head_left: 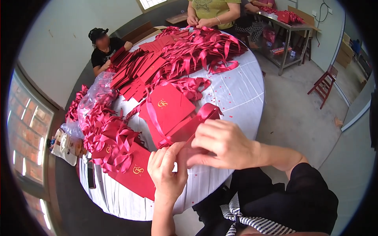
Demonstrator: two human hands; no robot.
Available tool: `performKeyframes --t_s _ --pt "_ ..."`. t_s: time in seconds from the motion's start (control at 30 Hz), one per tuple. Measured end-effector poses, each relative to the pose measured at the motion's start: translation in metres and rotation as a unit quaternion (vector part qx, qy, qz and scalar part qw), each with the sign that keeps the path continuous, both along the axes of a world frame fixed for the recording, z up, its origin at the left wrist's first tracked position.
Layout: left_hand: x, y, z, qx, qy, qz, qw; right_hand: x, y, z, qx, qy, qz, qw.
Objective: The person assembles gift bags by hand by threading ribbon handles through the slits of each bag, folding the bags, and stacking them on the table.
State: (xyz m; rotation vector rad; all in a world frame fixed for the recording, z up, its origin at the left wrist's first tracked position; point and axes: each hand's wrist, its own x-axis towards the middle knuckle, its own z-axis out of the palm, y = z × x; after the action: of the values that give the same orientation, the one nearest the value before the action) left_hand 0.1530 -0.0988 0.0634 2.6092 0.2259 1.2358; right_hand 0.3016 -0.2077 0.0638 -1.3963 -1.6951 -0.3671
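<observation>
Red card-like piece [188, 129] is held in front of the body, above the near part of the round table, between the 2 bare hands. Its near edge is gripped by the left hand [167, 169], fingers curled over and thumb set against it. The right hand [224, 145] is placed on its right side, fingers bent and thumb extended under; whether it is clamped on the piece or only rested there cannot be told, contact area blurred. A glossy ribbon [209, 111] is looped at the top, just beyond the right knuckles. Just past the hands, red bags [167, 104] are stacked askew, a gold emblem shown on the top 1. To the left of the left hand, more red bags [136, 171] are laid flat, partly covered by tangled ribbons [106, 139]. Behind those, a clear plastic bag [94, 92] is set by the table edge. The white tablecloth [240, 92] is dotted with small red bits. Its far side is covered by a large heap of ribboned red pieces [197, 49]. 2 co-workers are seated or stood there: 1 in a black cap [97, 34], 1 in a green shirt [216, 8]. At right, a red stool [325, 84] is seen on the floor.
</observation>
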Motion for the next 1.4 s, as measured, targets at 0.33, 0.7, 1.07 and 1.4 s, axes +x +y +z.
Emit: performKeyframes --t_s 0.33,0.7,1.07,1.4 --pt "0.000 -0.003 0.004 0.046 0.029 0.081 0.995 0.036 -0.062 -0.029 -0.209 0.320 0.105 0.918" --pt "0.016 -0.015 0.035 0.072 0.171 0.019 0.982 0.062 -0.108 -0.015 -0.162 0.308 0.001 0.937" --pt "0.043 0.006 0.035 -0.064 0.144 -0.036 0.987 0.038 -0.058 -0.020 0.133 0.556 0.284 0.770" --pt "0.044 0.027 0.025 -0.332 0.138 -0.119 0.926 0.011 -0.020 -0.020 -0.109 0.575 0.182 0.790"
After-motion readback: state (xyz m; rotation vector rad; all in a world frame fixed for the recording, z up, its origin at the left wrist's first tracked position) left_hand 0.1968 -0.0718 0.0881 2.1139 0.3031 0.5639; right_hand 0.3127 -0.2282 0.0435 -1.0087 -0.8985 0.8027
